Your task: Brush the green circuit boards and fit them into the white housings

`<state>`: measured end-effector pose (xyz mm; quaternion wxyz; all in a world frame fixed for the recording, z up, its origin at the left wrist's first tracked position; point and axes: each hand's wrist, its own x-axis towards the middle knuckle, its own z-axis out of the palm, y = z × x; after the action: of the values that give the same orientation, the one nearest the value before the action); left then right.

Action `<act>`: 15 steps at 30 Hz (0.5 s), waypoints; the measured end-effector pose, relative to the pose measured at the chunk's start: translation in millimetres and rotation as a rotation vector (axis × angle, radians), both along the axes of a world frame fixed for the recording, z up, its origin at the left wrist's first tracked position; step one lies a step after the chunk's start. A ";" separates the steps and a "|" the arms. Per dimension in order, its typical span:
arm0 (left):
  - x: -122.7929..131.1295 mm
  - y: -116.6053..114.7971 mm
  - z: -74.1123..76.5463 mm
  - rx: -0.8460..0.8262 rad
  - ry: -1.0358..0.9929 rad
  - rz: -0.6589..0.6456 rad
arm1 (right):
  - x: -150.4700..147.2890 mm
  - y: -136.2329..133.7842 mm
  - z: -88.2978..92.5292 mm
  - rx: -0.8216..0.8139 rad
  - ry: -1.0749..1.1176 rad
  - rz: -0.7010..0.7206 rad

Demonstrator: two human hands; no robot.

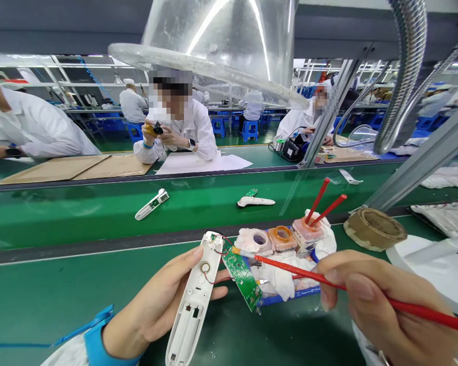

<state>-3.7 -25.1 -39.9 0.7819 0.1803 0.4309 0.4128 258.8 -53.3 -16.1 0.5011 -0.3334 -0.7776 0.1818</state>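
Observation:
In my left hand (164, 300) is a long white plastic housing (193, 310), its hollow inner side facing up. Thin red and black wires join it to a green circuit board (242, 277) that hangs off its right side. My right hand (381, 300) grips a red-handled brush (301, 272), its tip pointing left, near the wires and the board's upper end. Whether the bristles touch anything I cannot tell. Behind the board lies a blue tray (290, 296) with white cloths and a second brush partly hidden on it.
On the tray stand small bottles (282, 238), one with two red sticks (318, 201). A tape roll (374, 229) sits right. Beyond, a green belt (198, 203) carries two white housings (151, 204). A clear hood (221, 46) hangs overhead. Co-workers sit opposite.

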 end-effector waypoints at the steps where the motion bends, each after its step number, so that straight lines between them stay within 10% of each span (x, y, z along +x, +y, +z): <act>1: -0.2 0.2 -0.2 0.000 0.000 0.005 | -0.4 0.4 0.5 0.011 -0.014 -0.012; 15: -2.2 2.1 5.0 0.011 0.015 -0.009 | 10.3 -7.1 8.2 0.180 -0.353 -0.053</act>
<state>-5.9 -22.9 -34.8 0.7794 0.1898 0.4337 0.4104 269.2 -60.4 -7.9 0.3893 -0.3346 -0.8574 0.0372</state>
